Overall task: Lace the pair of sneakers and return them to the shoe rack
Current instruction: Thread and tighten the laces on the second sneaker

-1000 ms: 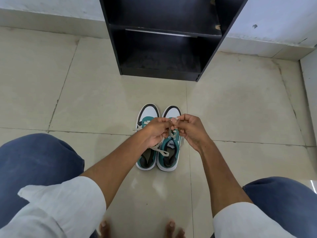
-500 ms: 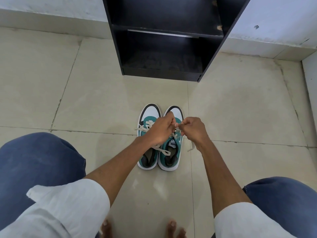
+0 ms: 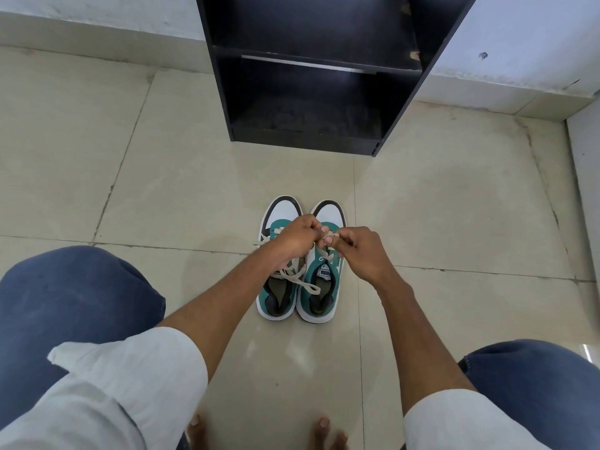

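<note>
Two teal, white and black sneakers stand side by side on the floor, toes pointing away from me: the left sneaker [image 3: 277, 295] and the right sneaker [image 3: 321, 293]. My left hand [image 3: 293, 240] and my right hand [image 3: 360, 254] meet over the right sneaker's upper eyelets, both pinching its cream lace [image 3: 329, 237]. A loose lace end [image 3: 300, 277] lies across the two sneaker openings. The black shoe rack [image 3: 308, 92] stands against the wall ahead, its lower shelf bare.
Beige floor tiles [image 3: 162, 177] surround the sneakers. My knees in blue trousers flank the view at the lower left [image 3: 74, 306] and lower right [image 3: 532, 384]. My bare toes [image 3: 321, 427] show at the bottom edge. A white wall [image 3: 519, 43] runs behind the rack.
Both hands stayed over the right sneaker. The fingers have shifted along the lace, and the right hand now pinches a short stretch of it close to the left hand.
</note>
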